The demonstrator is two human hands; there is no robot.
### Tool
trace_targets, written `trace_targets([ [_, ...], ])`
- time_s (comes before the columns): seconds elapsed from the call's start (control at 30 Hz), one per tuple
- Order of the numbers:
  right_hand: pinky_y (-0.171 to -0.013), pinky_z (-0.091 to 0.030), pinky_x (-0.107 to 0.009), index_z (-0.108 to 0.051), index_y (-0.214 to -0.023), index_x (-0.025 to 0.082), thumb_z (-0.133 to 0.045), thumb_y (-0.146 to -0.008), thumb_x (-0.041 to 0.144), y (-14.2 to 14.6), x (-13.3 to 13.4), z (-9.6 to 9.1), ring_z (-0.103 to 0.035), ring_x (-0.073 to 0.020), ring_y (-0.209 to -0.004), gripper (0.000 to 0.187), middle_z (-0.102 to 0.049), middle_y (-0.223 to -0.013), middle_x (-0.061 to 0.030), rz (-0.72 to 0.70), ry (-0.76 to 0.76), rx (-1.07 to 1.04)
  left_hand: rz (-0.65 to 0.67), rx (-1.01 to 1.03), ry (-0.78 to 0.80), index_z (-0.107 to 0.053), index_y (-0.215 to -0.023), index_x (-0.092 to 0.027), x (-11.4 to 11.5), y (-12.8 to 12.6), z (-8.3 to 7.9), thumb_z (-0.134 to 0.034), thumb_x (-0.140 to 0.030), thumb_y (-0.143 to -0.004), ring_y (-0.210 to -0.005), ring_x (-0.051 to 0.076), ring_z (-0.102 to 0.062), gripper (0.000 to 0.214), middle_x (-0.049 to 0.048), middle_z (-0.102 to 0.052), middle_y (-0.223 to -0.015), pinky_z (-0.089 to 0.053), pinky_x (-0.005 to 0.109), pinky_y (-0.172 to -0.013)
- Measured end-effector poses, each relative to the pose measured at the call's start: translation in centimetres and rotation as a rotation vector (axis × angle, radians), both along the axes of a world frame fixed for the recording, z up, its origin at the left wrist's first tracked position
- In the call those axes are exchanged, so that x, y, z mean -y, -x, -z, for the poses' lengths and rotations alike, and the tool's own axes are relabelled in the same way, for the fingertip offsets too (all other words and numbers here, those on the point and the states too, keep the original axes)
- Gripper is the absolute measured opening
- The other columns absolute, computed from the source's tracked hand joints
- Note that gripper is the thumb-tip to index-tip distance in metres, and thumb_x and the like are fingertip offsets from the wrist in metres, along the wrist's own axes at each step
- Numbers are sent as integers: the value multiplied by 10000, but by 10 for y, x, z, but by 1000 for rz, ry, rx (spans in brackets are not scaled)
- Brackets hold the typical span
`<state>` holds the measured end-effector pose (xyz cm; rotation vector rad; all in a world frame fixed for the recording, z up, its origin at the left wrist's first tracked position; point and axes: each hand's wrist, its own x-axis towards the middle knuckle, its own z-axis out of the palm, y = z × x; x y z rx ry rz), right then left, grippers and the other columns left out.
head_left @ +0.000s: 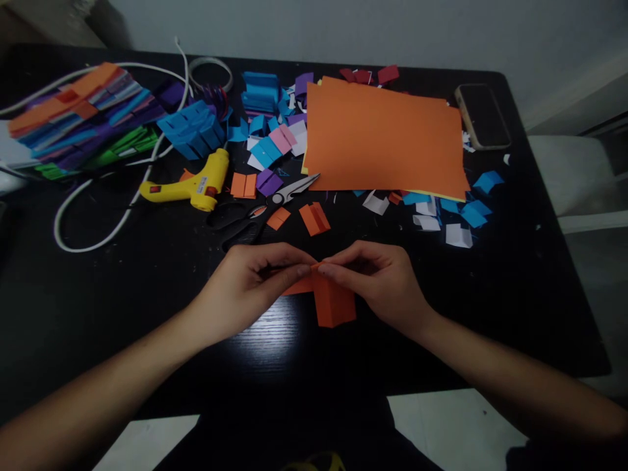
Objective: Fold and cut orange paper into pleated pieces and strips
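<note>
Both hands meet over the near middle of the black table (122,288), pinching one folded orange paper piece (333,304). My left hand (250,281) grips its left part with fingers pressed together. My right hand (377,278) pinches its top edge, fingertips touching those of the left. The lower flap of the paper hangs free below the fingers. Just beyond the hands lie black-handled scissors (260,212) and two small folded orange pieces (314,218).
A large orange sheet (383,140) lies at the back centre. A yellow glue gun (189,186) with a white cord (93,239) sits left of it. Stacked coloured folded papers (83,118) are far left, blue and white scraps (461,216) right, a phone (483,116) back right.
</note>
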<state>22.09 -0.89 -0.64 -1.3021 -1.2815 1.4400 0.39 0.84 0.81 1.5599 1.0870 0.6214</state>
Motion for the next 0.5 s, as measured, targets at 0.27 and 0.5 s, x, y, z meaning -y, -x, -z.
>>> trace_targets([
  [0.27, -757, -646, -305, -811, -876, 239, -926, -752, 321, 0, 0, 2, -780, -184, -815, 188, -819, -856, -12, 9, 38, -57, -66, 3, -22, -715, -1086, -217, 3, -1, 0, -717, -309, -923, -768, 174, -750, 188, 20, -795, -879, -555, 240, -616],
  [0.5, -805, -639, -269, -829, -921, 265, -850, -843, 206, -1, -1, -1, -783, -158, -872, 100, -825, -910, 9, -51, -55, -43, -39, -25, -86, -730, -971, -207, 3, -1, 1, -696, -277, -931, -788, 161, -736, 87, 19, -786, -888, -539, 228, -622],
])
